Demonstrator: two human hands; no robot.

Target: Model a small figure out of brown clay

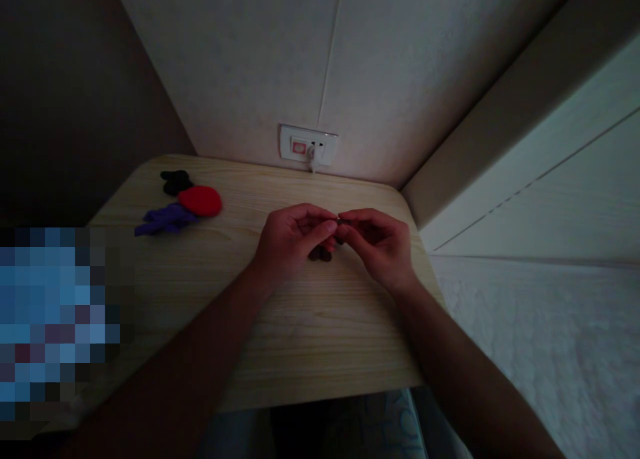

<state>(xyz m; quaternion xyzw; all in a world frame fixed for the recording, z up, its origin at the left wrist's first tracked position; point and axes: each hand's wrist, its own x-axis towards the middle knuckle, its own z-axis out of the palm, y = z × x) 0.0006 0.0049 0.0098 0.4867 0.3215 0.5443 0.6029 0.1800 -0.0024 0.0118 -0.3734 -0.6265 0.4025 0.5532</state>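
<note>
My left hand (293,240) and my right hand (381,244) meet above the middle of a small wooden table (280,332). Both are closed in a pinch on a small dark piece (342,221) held between their fingertips. Under the hands a dark lump (320,255) lies on the tabletop. The dim light hides what the piece is made of.
At the table's far left lie a red lump (201,200), a purple piece (165,219) and a black piece (175,181). A wall socket (307,145) sits just behind the table. A white bed surface (540,339) lies to the right. A blurred patch covers the lower left.
</note>
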